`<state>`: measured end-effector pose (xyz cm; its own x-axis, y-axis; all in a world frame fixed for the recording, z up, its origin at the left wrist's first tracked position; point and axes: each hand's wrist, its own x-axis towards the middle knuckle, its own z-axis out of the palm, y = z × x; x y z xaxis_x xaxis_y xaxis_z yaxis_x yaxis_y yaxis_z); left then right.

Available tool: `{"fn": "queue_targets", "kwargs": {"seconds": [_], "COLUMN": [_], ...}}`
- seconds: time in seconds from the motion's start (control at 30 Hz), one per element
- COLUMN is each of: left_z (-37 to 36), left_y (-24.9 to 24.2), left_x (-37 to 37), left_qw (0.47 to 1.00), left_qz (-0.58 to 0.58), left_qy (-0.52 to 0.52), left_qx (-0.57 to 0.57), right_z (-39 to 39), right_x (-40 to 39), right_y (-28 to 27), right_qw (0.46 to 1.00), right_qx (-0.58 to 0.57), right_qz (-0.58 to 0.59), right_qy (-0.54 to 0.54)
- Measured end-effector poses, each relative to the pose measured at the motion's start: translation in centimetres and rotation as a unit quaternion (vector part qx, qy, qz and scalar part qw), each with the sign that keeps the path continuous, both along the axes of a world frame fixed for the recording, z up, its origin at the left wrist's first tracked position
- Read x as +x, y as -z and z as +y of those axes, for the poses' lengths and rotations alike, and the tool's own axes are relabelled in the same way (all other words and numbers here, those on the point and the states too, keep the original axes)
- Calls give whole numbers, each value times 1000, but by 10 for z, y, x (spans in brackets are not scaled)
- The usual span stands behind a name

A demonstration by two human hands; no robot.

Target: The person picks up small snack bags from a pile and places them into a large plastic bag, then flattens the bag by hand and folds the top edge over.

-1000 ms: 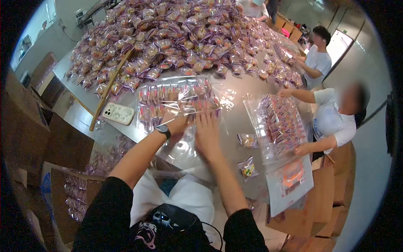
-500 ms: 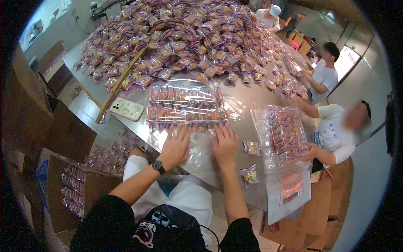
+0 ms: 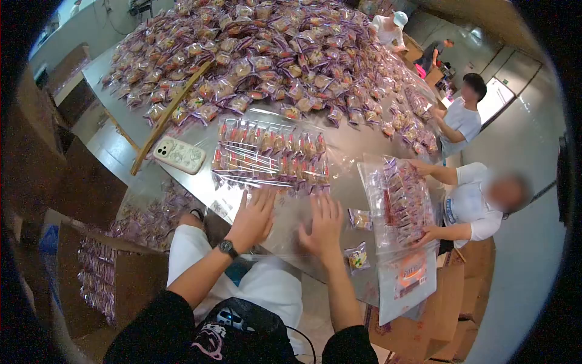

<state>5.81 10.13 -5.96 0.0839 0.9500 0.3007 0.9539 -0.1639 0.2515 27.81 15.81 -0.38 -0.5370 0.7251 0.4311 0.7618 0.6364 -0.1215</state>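
Note:
A clear plastic bag point(image 3: 270, 171) lies flat on the metal table, with two rows of small wrapped snack packets point(image 3: 273, 139) inside. My left hand point(image 3: 252, 219) rests at its near edge with the fingers stretched forward, a dark watch on the wrist. To its right, my right hand point(image 3: 321, 225) is spread, thumb apart, by the bag's near right end. Neither hand grips anything. Whether the palms press the loose film beneath them cannot be seen. Two single packets, one at the upper spot point(image 3: 360, 219) and another nearer packet point(image 3: 357, 257), lie right of my right hand.
A large heap of packets point(image 3: 260, 60) covers the far table. A wooden strip point(image 3: 173, 115) and a phone point(image 3: 179, 155) lie left. At right, a co-worker point(image 3: 479, 200) handles another filled bag point(image 3: 400, 203). Cardboard boxes point(image 3: 142, 279) stand lower left; other people work farther back.
My right hand has drawn slightly back from the packet rows and its thumb has spread. My left hand stays near the bag's edge. The view has shifted a little.

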Motion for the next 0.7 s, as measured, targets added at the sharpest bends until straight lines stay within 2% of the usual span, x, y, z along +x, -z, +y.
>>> {"fn": "queue_targets", "kwargs": {"seconds": [0.07,0.17,0.2,0.27,0.3,0.33,0.37,0.43,0.47,0.5,0.57,0.63,0.67,0.7], "left_z": [-16,-45,-47,-44,-37,-15,6,3,-1,-4,14,48,62,66], "left_y": [-22,-17,-31,-62,-80,-104,-103,-147,-165,-174,-166,-126,-103,-93], "left_x": [-8,-21,-26,-40,-49,-56,-69,-83,-89,-94,-114,-126,-134,-131], "left_qw": [999,976,964,962,960,953,938,913,909,904,960,989,997,999], "left_qz": [-31,-163,-169,-199,-213,-187,-212,-316,-345,-375,-225,-75,-54,-11], "left_qy": [40,127,141,113,100,81,104,119,91,63,52,27,-1,-26], "left_qx": [-9,74,150,151,152,225,255,231,216,194,160,127,-51,-36], "right_z": [-7,9,20,49,61,73,81,99,103,98,90,93,95,101], "right_x": [-4,-27,-38,-65,-78,-92,-104,-120,-124,-126,-129,-122,-119,-117], "right_y": [-11,-41,-47,-59,-60,-58,-54,-16,-3,-2,-8,-5,-2,-1], "right_qw": [997,989,990,990,992,992,993,991,989,988,980,981,978,965], "right_qx": [-8,-37,-40,-37,-40,-40,-38,-4,12,-23,-90,-84,-85,-137], "right_qz": [54,90,83,71,53,34,14,-56,-89,-112,-152,-126,-119,-175], "right_qy": [-51,-110,-111,-112,-111,-111,-110,-117,-114,-104,-86,-124,-148,-137]}}
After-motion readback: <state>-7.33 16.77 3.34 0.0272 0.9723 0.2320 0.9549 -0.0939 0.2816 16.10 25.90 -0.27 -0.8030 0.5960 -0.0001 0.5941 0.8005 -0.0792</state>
